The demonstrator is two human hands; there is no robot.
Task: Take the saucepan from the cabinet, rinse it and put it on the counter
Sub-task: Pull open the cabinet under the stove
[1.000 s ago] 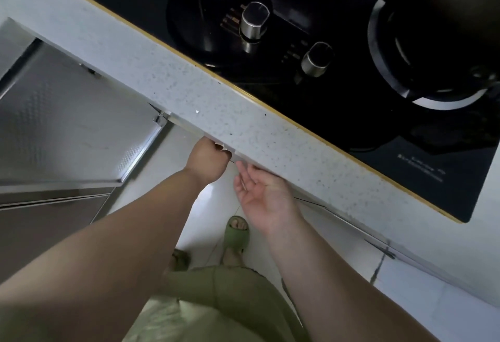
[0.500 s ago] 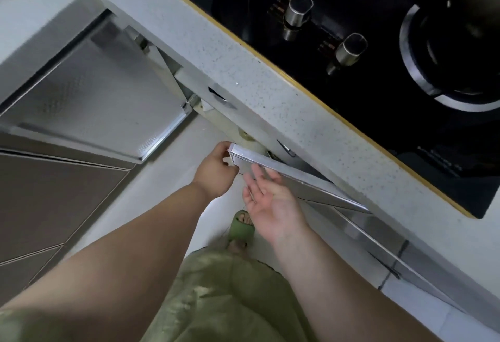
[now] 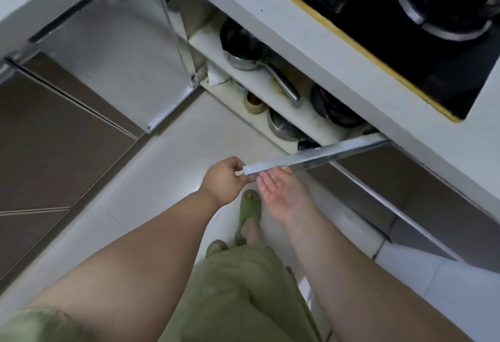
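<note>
The cabinet under the counter stands open. A steel saucepan (image 3: 243,51) with a long metal handle sits on the upper white shelf (image 3: 273,84), its handle pointing toward me. My left hand (image 3: 226,180) is shut on the end of the right cabinet door's top edge (image 3: 311,157), which is swung far out. My right hand (image 3: 281,192) is open, palm up, just under that door edge, fingertips touching it. Both hands are well in front of the saucepan.
The left cabinet door (image 3: 116,54) is swung open too. Other pots (image 3: 335,108), a steel lid (image 3: 284,126) and a small bowl (image 3: 254,103) sit on the shelves. A black gas hob (image 3: 405,16) lies in the pale counter (image 3: 311,51) above. My feet in green slippers (image 3: 249,211) stand below.
The right cabinet door has swung from nearly closed to wide open, pulled by my left hand. The shelves and saucepan have come into view. My right hand stayed open beside the door edge.
</note>
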